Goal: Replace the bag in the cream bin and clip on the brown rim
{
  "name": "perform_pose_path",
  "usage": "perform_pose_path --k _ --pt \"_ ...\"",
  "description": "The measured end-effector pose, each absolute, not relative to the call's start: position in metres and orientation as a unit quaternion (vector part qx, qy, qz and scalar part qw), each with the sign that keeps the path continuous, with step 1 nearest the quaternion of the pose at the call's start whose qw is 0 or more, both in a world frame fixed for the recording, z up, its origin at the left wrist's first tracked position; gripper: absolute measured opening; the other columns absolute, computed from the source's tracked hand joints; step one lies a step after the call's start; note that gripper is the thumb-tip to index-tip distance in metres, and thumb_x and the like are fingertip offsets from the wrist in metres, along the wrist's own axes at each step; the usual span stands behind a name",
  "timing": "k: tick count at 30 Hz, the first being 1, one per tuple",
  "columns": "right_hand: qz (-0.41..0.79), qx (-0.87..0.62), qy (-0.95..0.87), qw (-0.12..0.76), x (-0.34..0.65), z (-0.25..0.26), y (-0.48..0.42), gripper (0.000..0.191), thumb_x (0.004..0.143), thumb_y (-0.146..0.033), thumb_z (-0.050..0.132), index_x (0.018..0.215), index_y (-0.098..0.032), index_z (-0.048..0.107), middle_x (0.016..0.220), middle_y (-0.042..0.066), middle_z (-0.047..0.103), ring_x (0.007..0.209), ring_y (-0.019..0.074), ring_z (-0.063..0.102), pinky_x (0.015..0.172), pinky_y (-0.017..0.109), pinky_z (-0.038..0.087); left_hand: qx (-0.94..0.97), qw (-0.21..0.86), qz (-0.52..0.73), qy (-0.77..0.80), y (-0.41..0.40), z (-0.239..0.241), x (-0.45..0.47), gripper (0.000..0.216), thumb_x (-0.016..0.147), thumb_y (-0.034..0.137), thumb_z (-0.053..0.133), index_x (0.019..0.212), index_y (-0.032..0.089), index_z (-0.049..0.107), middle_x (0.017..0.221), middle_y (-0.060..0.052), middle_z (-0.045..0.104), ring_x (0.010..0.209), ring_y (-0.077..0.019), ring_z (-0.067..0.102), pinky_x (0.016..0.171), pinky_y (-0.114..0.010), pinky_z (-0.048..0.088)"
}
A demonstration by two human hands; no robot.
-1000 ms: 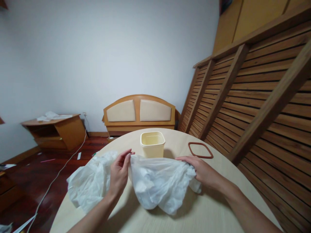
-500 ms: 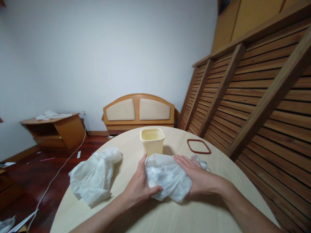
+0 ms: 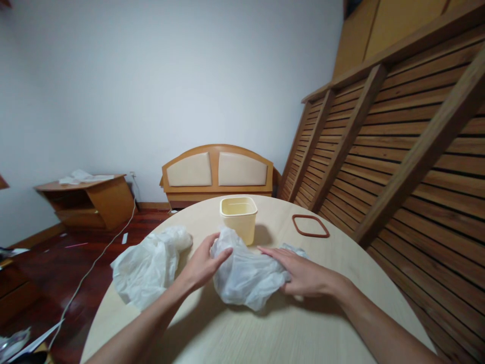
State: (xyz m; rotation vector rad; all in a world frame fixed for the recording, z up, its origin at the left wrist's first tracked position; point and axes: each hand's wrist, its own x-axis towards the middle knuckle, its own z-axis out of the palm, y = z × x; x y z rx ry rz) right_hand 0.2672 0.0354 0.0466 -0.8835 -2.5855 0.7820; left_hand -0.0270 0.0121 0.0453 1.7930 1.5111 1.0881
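Between my two hands is a crumpled, whitish plastic bag (image 3: 250, 280), bunched up in front of me over the table. My left hand (image 3: 206, 260) grips its left end, thumb on top. On the opposite end, my right hand (image 3: 303, 270) is closed around the plastic, its fingers lying over the top. What the bag contains, if anything, cannot be made out. Just behind it stands an upright cream plastic bin (image 3: 242, 222), its open top facing up and its lower front partly covered by the bag. A second crumpled white plastic bag (image 3: 149, 268) lies left of my left hand.
A brown rounded-square ring (image 3: 310, 226) lies flat at the right of the round wooden table (image 3: 303, 328). Wooden slatted panels (image 3: 379, 151) lean close along the right side. Beyond the table stands a headboard (image 3: 215, 172); a low cabinet (image 3: 91, 205) is at left.
The bag between my hands has shifted left and turned, its left end rising against the bin's front. My left hand has moved left and up with it; my right hand has followed slightly.
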Motion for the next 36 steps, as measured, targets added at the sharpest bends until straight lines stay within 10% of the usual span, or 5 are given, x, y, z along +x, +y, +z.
perform_pose_path --k 6,11,16,24,36 --pt "0.23 -0.334 -0.91 0.081 0.267 0.037 0.029 0.12 0.064 -0.051 0.081 0.16 -0.022 0.016 0.164 0.014 0.024 0.149 0.0393 0.022 0.121 0.059 0.007 0.755 0.038 0.391 0.525 -0.005 0.029 -0.013 0.099 0.08 0.059 0.066 0.154 0.013 0.018 0.16 -0.022 0.026 0.148 -0.0362 0.028 0.119 -0.057 0.028" --pt "0.208 -0.365 -0.902 0.102 0.269 0.038 0.026 0.077 0.087 -0.042 0.062 0.156 -0.03 0.03 0.155 0.011 0.044 0.139 0.036 0.042 0.118 0.062 0.013 0.863 -0.008 0.221 0.454 -0.019 0.029 -0.001 0.094 0.072 0.063 0.072 0.149 0.023 0.036 0.156 -0.016 0.037 0.145 -0.0405 0.03 0.116 -0.06 0.03" --pt "0.175 -0.344 -0.914 0.128 0.286 0.049 0.035 0.052 0.088 -0.016 0.053 0.137 -0.033 0.058 0.128 0.006 0.069 0.117 0.0296 0.061 0.107 0.05 0.037 0.885 0.023 0.131 0.447 -0.015 0.031 -0.001 0.071 0.074 0.029 0.071 0.141 0.02 0.048 0.136 -0.013 0.06 0.134 -0.0355 0.047 0.113 -0.053 0.037" --pt "0.004 -0.345 -0.913 0.217 0.304 0.067 0.046 0.078 0.069 0.005 0.048 0.141 -0.026 0.052 0.128 0.008 0.066 0.118 0.0247 0.058 0.105 0.045 0.042 0.822 0.059 0.27 0.498 -0.01 0.066 -0.029 0.046 0.073 0.017 0.055 0.119 0.018 0.059 0.113 -0.01 0.069 0.105 -0.0279 0.065 0.095 -0.044 0.052" --pt "0.096 -0.465 -0.877 0.076 0.316 0.053 0.037 0.103 0.062 -0.014 0.069 0.157 -0.021 0.028 0.16 0.013 0.032 0.15 0.0345 0.02 0.122 0.054 0.013 0.893 0.041 0.185 0.409 -0.024 0.033 0.007 0.087 0.081 0.049 0.068 0.153 0.023 0.028 0.16 -0.017 0.03 0.144 -0.0375 0.034 0.115 -0.057 0.036"
